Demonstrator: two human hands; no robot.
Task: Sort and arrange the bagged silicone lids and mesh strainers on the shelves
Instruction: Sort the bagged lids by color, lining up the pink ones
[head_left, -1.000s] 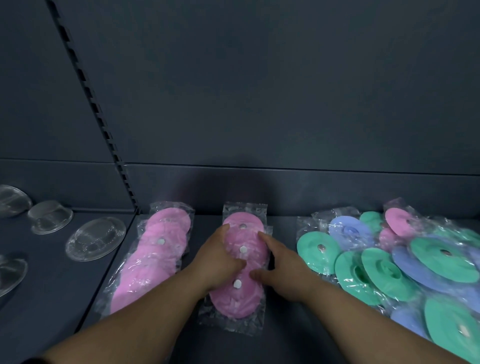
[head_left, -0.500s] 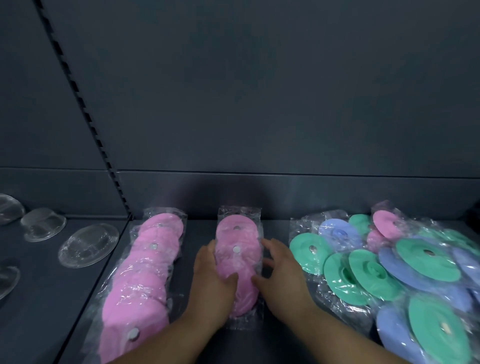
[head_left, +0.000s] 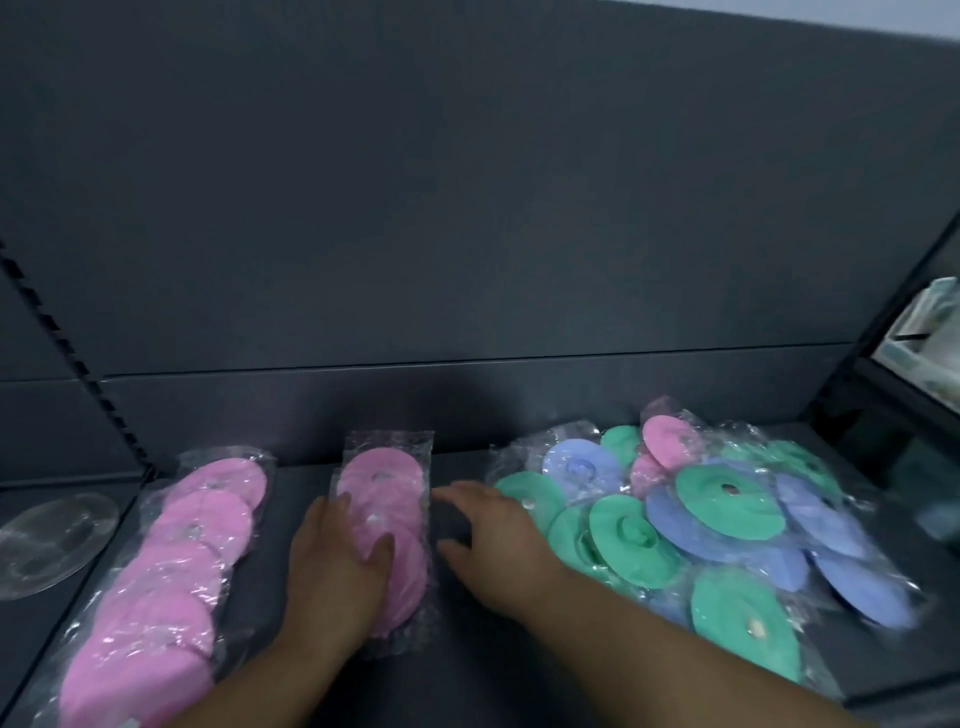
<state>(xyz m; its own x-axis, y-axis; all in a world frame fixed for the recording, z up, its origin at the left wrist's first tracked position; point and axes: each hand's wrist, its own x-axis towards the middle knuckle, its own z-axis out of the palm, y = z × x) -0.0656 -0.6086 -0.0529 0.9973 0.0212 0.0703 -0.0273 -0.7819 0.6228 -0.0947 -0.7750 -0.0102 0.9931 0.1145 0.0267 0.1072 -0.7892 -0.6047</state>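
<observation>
Head view of a dark grey shelf unit. The back panel (head_left: 467, 208) fills the upper part of the view, and a slotted upright strip (head_left: 67, 343) runs down its left side. Below it lies the shelf (head_left: 301, 483), which carries all the bagged lids.

Right: a loose pile of bagged lids (head_left: 727, 499) in green, blue and a few pink, overlapping in no order and reaching from the back of the shelf toward its front edge.

Left: a long row of pink lids (head_left: 171, 571) in clear bags, overlapping like tiles from back to front.

Centre: a shorter row of pink lids (head_left: 384, 478) in clear bags, its far end near the back panel, set apart from both neighbours.

The left hand (head_left: 337, 566) lies flat on the left half of the shorter row — fingers straight and together, thumb resting on the plastic.

The right hand (head_left: 493, 540) is spread over the bare strip between the shorter row and the pile — fingertips just beside the bag's right edge; contact cannot be told.

Far left, on the neighbouring shelf: a clear round dish (head_left: 47, 540), blurred.
</observation>
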